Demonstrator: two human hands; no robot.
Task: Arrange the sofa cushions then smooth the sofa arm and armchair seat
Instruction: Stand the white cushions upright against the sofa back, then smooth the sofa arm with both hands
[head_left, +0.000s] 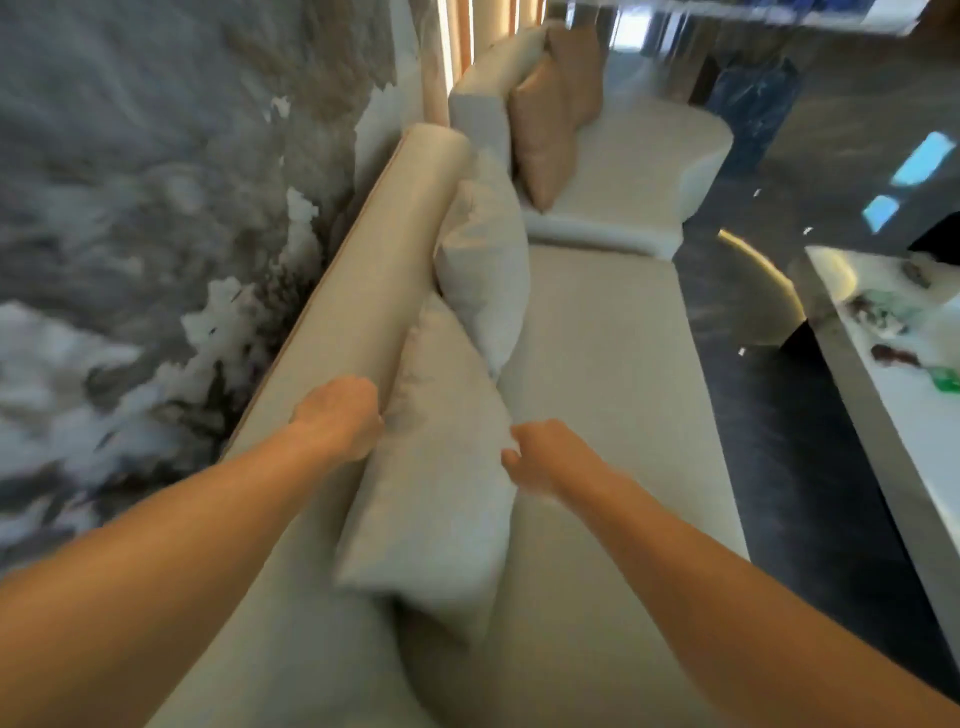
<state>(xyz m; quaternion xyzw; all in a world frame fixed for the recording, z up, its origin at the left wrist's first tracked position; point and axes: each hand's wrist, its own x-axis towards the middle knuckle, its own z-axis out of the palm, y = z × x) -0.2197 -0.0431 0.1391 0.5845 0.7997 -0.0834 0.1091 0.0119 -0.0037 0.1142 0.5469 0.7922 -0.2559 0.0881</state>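
Note:
A long cream sofa (597, 374) runs away from me along the wall, its rounded backrest (374, 270) on the left. The nearest cream cushion (441, 467) leans against the backrest. My left hand (337, 418) grips its left edge at the backrest. My right hand (540, 457) pinches its right edge. A second pale cushion (483, 260) stands further along. Beyond it, two tan cushions (550, 124) lean on the back of a white armchair-like seat (639, 166). The picture is blurred.
A grey and white marbled wall (156, 234) is on the left. Dark glossy floor (779, 415) lies right of the sofa. A white table (883, 395) with small items on it stands at the right edge.

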